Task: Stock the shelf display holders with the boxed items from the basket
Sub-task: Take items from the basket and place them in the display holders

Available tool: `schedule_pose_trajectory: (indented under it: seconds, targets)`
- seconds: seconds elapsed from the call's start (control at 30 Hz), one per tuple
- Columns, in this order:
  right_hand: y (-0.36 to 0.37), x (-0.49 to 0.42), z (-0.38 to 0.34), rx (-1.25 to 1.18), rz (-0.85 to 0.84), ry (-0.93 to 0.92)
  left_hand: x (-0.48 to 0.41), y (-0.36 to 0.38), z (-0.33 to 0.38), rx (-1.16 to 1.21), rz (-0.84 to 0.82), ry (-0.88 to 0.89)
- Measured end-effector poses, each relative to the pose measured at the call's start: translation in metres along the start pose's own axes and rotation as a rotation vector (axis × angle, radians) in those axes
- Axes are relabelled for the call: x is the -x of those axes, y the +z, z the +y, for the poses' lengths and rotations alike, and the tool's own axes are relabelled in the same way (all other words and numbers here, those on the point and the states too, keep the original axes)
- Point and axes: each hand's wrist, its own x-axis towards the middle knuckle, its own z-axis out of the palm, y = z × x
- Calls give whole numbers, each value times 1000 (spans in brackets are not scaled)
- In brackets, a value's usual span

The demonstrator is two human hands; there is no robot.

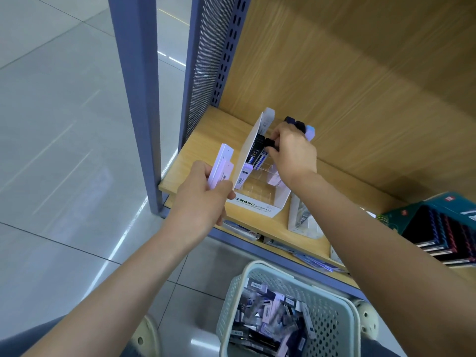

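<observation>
A white cardboard display holder (260, 206) marked MONO graph stands on the wooden shelf (206, 140), with clear dividers inside and a few boxed items at its back left. My left hand (203, 199) grips a small stack of pale lilac boxes (221, 163) just left of the holder. My right hand (291, 153) reaches into the holder and pinches a small black-capped item (269, 143). More dark and light blue items (300, 126) stick up behind that hand. The pale green basket (332, 320) below holds several loose boxed items.
A blue perforated metal upright (206, 60) and post (139, 99) frame the shelf's left end. A second white holder (301, 217) lies on the shelf to the right, and a dark box of coloured pens (443, 228) sits at far right. Grey floor tiles spread left.
</observation>
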Motion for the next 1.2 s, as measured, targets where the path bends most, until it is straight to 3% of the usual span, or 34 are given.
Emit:
schedule_pose_trajectory:
  seconds: [0.07, 0.2, 0.27, 0.33, 0.43, 0.6, 0.83, 1.2]
  targets:
    - [-3, 4, -2, -46, 32, -1, 1, 0, -1, -1, -16, 7]
    - [-18, 29, -20, -407, 37, 11, 3, 1, -3, -51, -19, 11]
    - [-30, 47, -35, -642, -115, 99, 3, 3, -5, -88, -39, -15]
    - [-45, 62, -49, -876, -395, 251, -1, 6, -7, -114, -67, -73]
    - [-59, 75, -57, -1016, -623, 312, -16, 16, -11, -154, -60, -192]
    - [-69, 84, -42, -1068, -581, 327, -21, 22, -16, -130, -55, -219]
    - [-79, 110, -18, -1089, -628, 332, 23, 27, -1, -240, -196, 65]
    - [-88, 134, 19, -1334, -488, 426, 25, 44, 2, -125, -143, 191]
